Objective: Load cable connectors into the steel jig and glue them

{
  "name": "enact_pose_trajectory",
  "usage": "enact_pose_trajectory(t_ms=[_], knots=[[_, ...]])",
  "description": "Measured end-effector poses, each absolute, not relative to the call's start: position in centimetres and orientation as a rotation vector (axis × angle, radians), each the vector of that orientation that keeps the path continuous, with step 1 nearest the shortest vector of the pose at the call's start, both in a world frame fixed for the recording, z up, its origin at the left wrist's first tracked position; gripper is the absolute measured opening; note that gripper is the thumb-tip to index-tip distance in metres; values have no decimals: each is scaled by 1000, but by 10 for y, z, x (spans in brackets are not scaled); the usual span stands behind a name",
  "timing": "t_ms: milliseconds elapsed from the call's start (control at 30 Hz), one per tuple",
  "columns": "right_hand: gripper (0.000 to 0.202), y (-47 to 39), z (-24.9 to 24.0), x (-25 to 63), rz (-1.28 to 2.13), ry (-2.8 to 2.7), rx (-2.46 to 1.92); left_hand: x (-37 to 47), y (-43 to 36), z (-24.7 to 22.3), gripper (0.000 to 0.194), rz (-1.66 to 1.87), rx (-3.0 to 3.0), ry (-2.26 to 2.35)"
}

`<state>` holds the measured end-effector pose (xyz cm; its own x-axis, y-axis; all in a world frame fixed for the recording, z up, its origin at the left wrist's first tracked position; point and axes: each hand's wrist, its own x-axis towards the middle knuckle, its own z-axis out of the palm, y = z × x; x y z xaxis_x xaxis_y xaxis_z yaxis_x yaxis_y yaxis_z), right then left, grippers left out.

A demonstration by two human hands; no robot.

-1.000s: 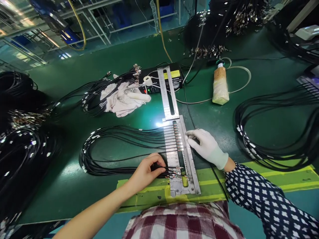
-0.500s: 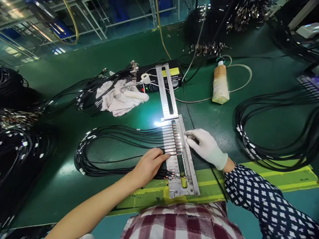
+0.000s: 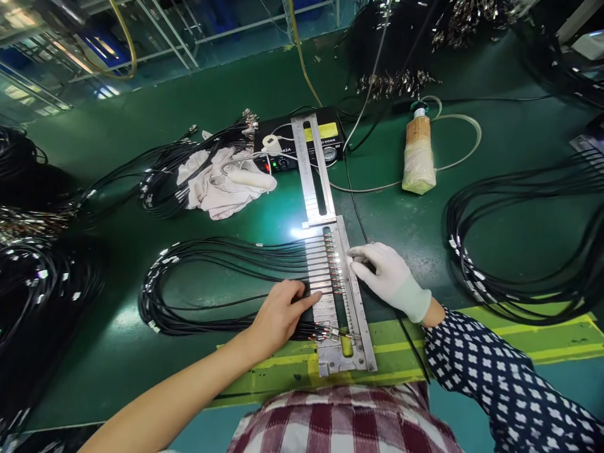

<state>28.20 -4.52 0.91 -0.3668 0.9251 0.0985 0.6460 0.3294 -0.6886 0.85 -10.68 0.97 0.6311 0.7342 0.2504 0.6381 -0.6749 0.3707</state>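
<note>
A slotted metal fixture [image 3: 362, 340] lies on the bench in front of me. Several black cables [image 3: 150, 296] loop out to its left, their stripped ends seated side by side in its grooves. My left hand [image 3: 278, 318], bare, rests at its left side with fingers bent together, pressing a single black cable [image 3: 245, 300] near the grooves. Loose cable ends [image 3: 325, 329] with metal tips lie across the lower fixture, below that hand. My right hand [image 3: 391, 280], in a white glove, has thumb and forefinger closed on the fixture's right edge.
Behind the fixture stands a black control box [image 3: 278, 165] with a gauge, under a slotted metal arm [image 3: 306, 170]. A white cloth [image 3: 212, 195] lies left of it. A wrapped bottle [image 3: 419, 163] with a tube is at right. More cable coils [image 3: 465, 270] flank both sides.
The view has shifted very slightly. Both hands stay in practically the same places on the fixture.
</note>
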Motion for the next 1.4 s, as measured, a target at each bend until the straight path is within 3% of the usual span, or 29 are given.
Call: enact_pose_trajectory(t_ms=[233, 433, 600, 967, 1400], knots=[[22, -46, 7, 282, 731, -2100, -1397, 5, -121, 21, 39, 323, 2623, 1246], [21, -49, 9, 284, 744, -2102, -1368, 4, -138, 37, 16, 358, 2307, 1188], [21, -49, 10, 283, 741, -2100, -1392, 4, -136, 30, 12, 570, 2151, 1194], [20, -48, 10, 282, 720, -2103, -1390, 22, -120, 13, 20, 620, 2764, 1255], [19, -47, 9, 282, 766, -2077, -1368, 25, -114, 12, 25, 604, 2631, 1117]])
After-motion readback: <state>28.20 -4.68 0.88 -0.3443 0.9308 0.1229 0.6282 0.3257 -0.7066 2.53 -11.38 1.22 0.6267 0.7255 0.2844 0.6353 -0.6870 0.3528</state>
